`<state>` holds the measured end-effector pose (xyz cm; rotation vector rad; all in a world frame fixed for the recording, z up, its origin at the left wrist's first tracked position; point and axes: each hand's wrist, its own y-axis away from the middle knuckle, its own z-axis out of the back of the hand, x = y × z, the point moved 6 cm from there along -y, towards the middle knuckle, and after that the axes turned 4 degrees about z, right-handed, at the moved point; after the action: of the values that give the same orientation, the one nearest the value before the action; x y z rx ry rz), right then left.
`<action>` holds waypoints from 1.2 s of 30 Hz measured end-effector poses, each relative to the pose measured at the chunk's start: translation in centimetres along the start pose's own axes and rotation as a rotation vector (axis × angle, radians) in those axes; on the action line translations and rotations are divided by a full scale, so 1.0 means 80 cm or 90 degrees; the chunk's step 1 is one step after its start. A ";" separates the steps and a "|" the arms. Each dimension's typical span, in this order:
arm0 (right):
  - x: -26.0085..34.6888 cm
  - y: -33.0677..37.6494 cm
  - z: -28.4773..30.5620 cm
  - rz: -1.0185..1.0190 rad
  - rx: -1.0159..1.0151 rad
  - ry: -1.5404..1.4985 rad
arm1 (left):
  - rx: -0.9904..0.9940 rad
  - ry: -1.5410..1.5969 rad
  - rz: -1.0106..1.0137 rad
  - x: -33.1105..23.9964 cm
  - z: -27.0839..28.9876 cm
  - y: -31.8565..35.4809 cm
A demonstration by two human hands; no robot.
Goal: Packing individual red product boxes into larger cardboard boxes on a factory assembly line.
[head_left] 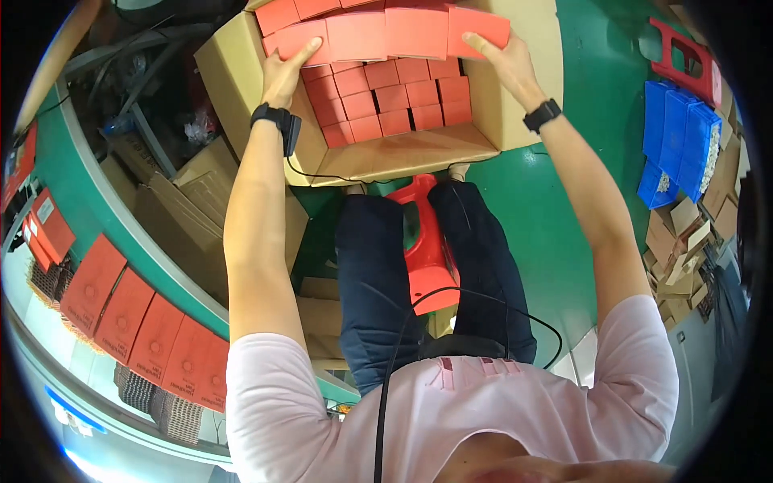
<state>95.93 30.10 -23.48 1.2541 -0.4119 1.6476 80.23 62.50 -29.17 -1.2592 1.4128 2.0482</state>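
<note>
A row of several small red boxes (386,36) is squeezed end to end between my two hands, over the far part of an open cardboard carton (394,161). My left hand (288,74) grips the row's left end, thumb on top. At the right end my right hand (506,68) presses in the same way, its thumb lying on the last box. Fingers under the boxes are mostly hidden. Below the row, more red boxes (378,101) fill the carton in tight rows. Another line of red boxes (318,8) shows just beyond the held one, cut off by the picture's edge.
A red stool (431,278) stands between my legs. On the left, a green-edged table carries a line of larger red boxes (153,334); flattened cardboard (181,201) lies under it. Blue bins (680,137), another red stool (688,64) and cardboard scraps (684,249) are at the right.
</note>
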 end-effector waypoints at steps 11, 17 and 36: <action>-0.155 -0.102 -0.039 0.178 0.163 -0.457 | -0.370 -0.329 -0.116 0.056 -0.083 -0.039; -0.129 -0.044 -0.055 -0.351 -0.138 -0.192 | -0.429 0.309 -0.149 0.084 -0.105 -0.018; 0.653 0.262 -0.311 0.154 0.620 -0.393 | -0.667 0.457 0.099 -0.044 0.185 0.760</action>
<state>65.98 64.74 17.59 2.5484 -0.0960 1.6752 32.81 49.33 9.63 -2.5415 0.5393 2.6951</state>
